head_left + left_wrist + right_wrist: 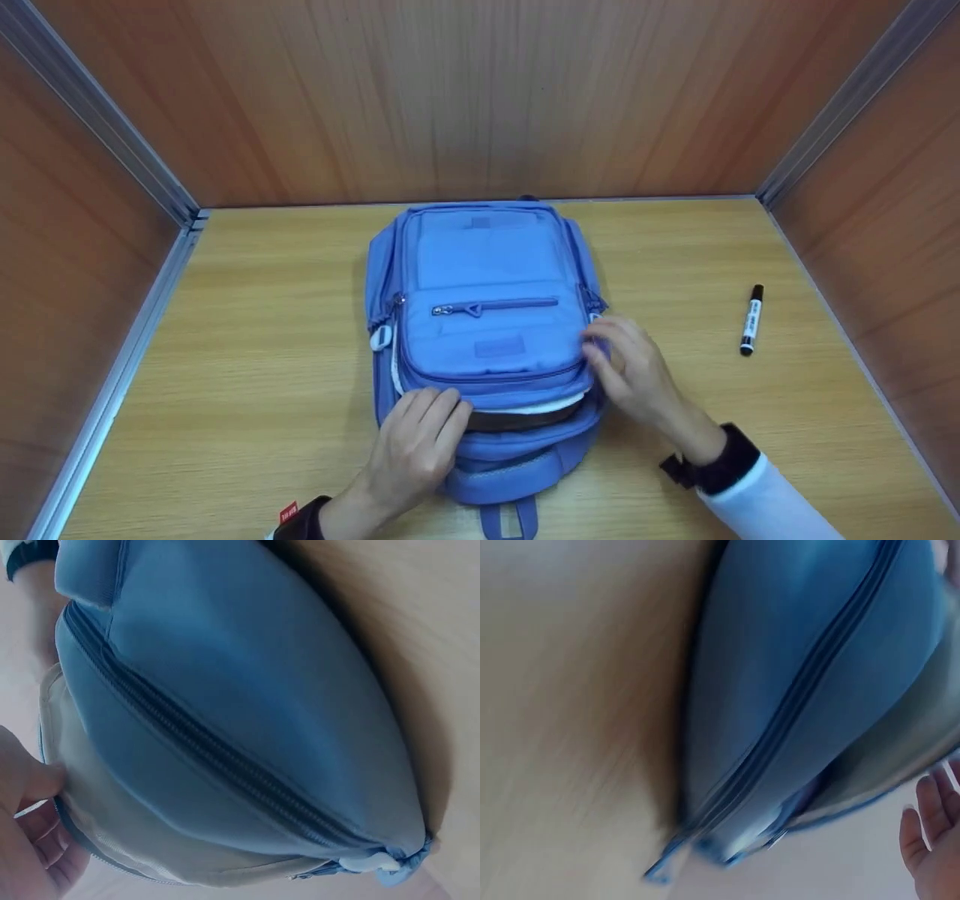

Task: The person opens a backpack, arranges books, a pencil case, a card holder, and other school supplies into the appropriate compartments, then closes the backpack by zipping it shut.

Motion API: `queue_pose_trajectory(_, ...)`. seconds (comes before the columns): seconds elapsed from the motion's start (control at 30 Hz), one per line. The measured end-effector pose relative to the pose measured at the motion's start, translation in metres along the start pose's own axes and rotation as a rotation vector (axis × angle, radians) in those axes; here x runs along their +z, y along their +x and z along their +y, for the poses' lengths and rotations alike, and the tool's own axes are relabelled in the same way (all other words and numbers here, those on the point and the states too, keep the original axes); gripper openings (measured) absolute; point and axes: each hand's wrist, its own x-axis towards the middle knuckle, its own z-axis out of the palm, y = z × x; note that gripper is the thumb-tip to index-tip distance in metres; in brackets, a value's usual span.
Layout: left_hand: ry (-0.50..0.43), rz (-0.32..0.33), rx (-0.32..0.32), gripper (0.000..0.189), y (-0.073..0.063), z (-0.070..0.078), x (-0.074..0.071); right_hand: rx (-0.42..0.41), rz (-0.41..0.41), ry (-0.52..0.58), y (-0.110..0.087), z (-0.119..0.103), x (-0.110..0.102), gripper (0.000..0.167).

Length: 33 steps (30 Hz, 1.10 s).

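A blue backpack point(487, 255) lies front side up, its carry loop point(529, 517) towards me. One compartment is unzipped at the near end; a pale lining edge and a dark interior point(525, 420) show in the gap. My left hand point(420, 442) pinches the rim of the front panel at the opening. In the left wrist view, the thumb and fingers of that hand point(34, 832) lie on either side of this rim. At the backpack's right side, my right hand point(637, 367) has loosely bent fingers. The right wrist view shows these fingers point(932, 810) apart from the fabric.
A black-and-white marker point(751, 321) lies on the wooden table point(262, 337) to the right. Wood-grain panels stand at the back point(480, 97), left point(75, 210) and right point(870, 225), with metal strips along their edges.
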Motion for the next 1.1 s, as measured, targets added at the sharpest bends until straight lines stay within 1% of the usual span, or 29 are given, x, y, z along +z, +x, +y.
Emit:
queue_pose_trajectory(0.1,-0.008,-0.019,-0.004,0.032,-0.001,0.001,0.000,0.143,-0.020,-0.087,0.010,0.027,-0.002,0.028)
queue_pose_trajectory(0.17,-0.013,-0.037,-0.009,0.034,-0.004,0.003,-0.001,0.230,-0.071,-0.140,0.015,0.044,-0.002,0.031)
queue_pose_trajectory(0.23,-0.016,-0.042,-0.011,0.035,-0.005,0.004,-0.001,0.310,-0.130,-0.166,0.020,0.058,-0.002,0.034)
queue_pose_trajectory(0.3,-0.014,-0.040,-0.005,0.035,-0.006,0.004,0.000,0.364,-0.187,-0.181,0.023,0.070,-0.001,0.036)
queue_pose_trajectory(0.37,-0.014,-0.039,-0.005,0.034,-0.007,0.005,0.000,0.394,-0.229,-0.191,0.025,0.079,0.000,0.037)
queue_pose_trajectory(0.4,-0.016,-0.034,-0.004,0.034,-0.007,0.005,0.001,0.399,-0.245,-0.194,0.025,0.082,0.001,0.037)
queue_pose_trajectory(0.47,-0.014,-0.054,-0.009,0.035,-0.008,0.006,0.001,0.393,-0.250,-0.198,0.025,0.086,0.003,0.032)
queue_pose_trajectory(0.57,-0.019,-0.083,-0.016,0.037,-0.008,0.008,0.001,0.372,-0.218,-0.201,0.022,0.088,0.004,0.022)
queue_pose_trajectory(0.63,-0.025,-0.087,-0.015,0.036,-0.009,0.008,0.002,0.356,-0.192,-0.205,0.019,0.086,0.004,0.018)
queue_pose_trajectory(0.8,-0.037,-0.070,-0.019,0.035,-0.010,0.007,0.006,0.324,-0.179,-0.213,0.013,0.078,0.001,0.015)
queue_pose_trajectory(0.97,-0.046,-0.044,-0.046,0.035,-0.010,0.005,0.011,0.317,-0.178,-0.221,0.012,0.072,-0.005,0.014)
queue_pose_trajectory(1.03,-0.041,-0.058,-0.059,0.037,-0.009,0.006,0.013,0.318,-0.180,-0.220,0.012,0.071,-0.007,0.014)
queue_pose_trajectory(1.1,-0.032,-0.090,-0.073,0.039,-0.009,0.006,0.013,0.318,-0.183,-0.217,0.012,0.070,-0.008,0.014)
